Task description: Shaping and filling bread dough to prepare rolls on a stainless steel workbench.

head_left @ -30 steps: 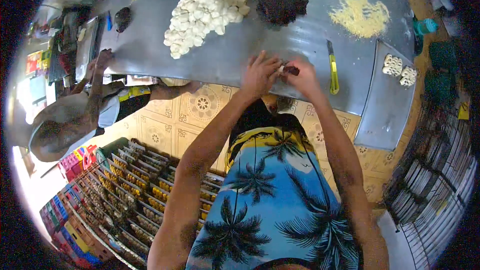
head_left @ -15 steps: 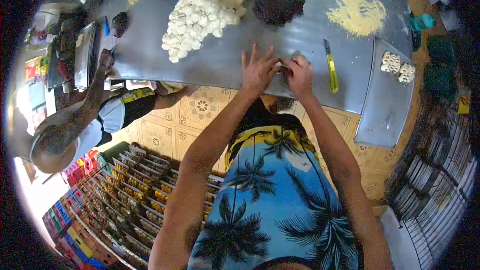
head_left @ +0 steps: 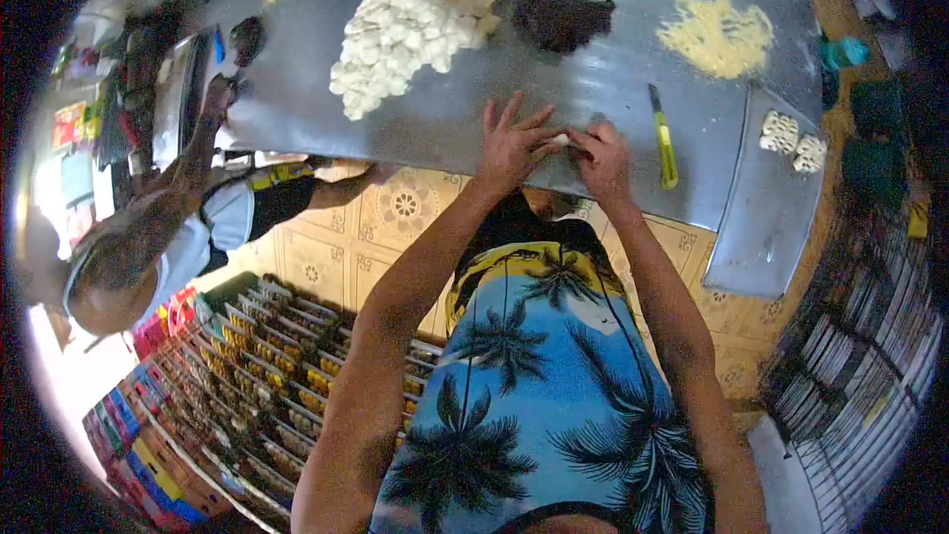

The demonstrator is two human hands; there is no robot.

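Note:
My left hand and my right hand meet at the table's near edge, pinching a small white piece of dough between their fingertips. Some fingers of the left hand stretch outward while its thumb side grips the dough; the right hand's fingers are curled. Beyond them lies a big heap of white dough pieces, with a dark brown mound of filling to its right. A yellow-handled utility knife rests right of my right hand. Farther right is a patch of pale yellow flour or crumbs.
A metal tray at the table's right end carries shaped dough pieces. On the left, a co-worker reaches to another dark mound. Behind them stands a rack of filled trays; another rack is at right.
The white piece of dough now shows more plainly between my fingertips. My right hand has shifted slightly right, and the whole view has tilted a little.

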